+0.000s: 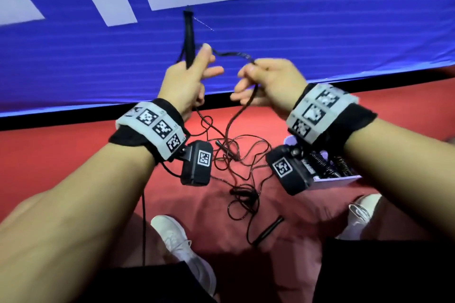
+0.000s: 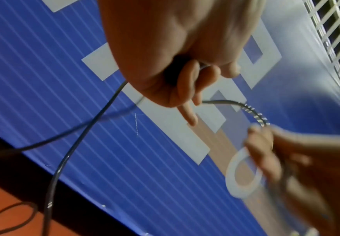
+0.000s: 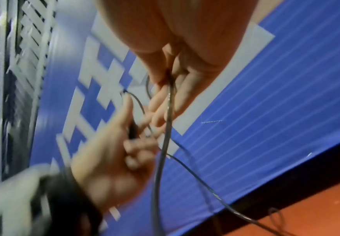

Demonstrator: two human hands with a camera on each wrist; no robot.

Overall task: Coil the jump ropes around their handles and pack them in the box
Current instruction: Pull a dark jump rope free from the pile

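The left hand [image 1: 185, 81] grips the slim black rope handle [image 1: 189, 37] upright as a core for winding. At its 3 o'clock, the right hand [image 1: 268, 81] pinches the thin black cord [image 1: 234, 53], feeding it across. The purple box [image 1: 337, 178] waits at 5 o'clock on the red floor [image 1: 61, 155].

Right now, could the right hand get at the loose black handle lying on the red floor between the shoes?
Probably not at once: the right hand grips the rope and is raised. Nothing covers the loose handle on the red floor, so letting go and lowering should do.
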